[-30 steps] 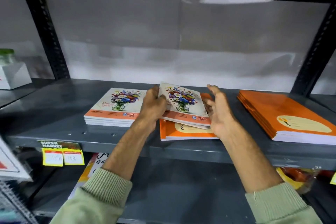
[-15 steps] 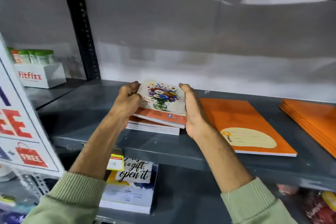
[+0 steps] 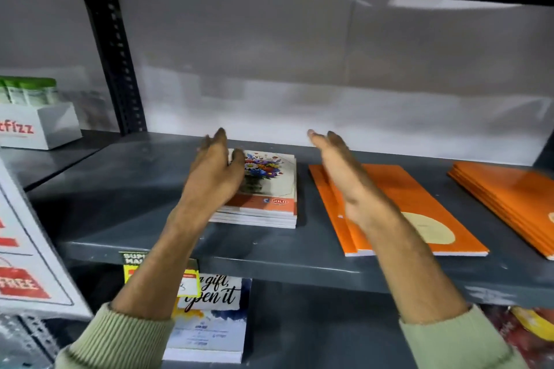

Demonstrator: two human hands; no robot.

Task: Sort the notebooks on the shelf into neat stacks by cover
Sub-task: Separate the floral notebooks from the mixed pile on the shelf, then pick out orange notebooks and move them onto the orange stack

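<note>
A stack of flower-cover notebooks [image 3: 271,189] lies on the grey shelf [image 3: 120,189], squared up. My left hand [image 3: 214,171] hovers open over the stack's left edge, fingers spread, holding nothing. My right hand [image 3: 344,177] is open and flat, raised above the left part of two overlapping orange notebooks [image 3: 419,207], to the right of the flower stack. A second stack of orange notebooks [image 3: 509,201] lies at the far right of the shelf.
A white "Fitfizz" box [image 3: 39,126] with green packs stands on the neighbouring shelf at left. A white promo sign [image 3: 27,257] juts in at lower left. Price tags [image 3: 189,281] hang on the shelf edge. Below lies a "gift, open it" book stack [image 3: 215,317].
The flower notebook that both hands held has been laid on the flower stack. Both hands have let go and opened, the right one moving over the orange notebooks.
</note>
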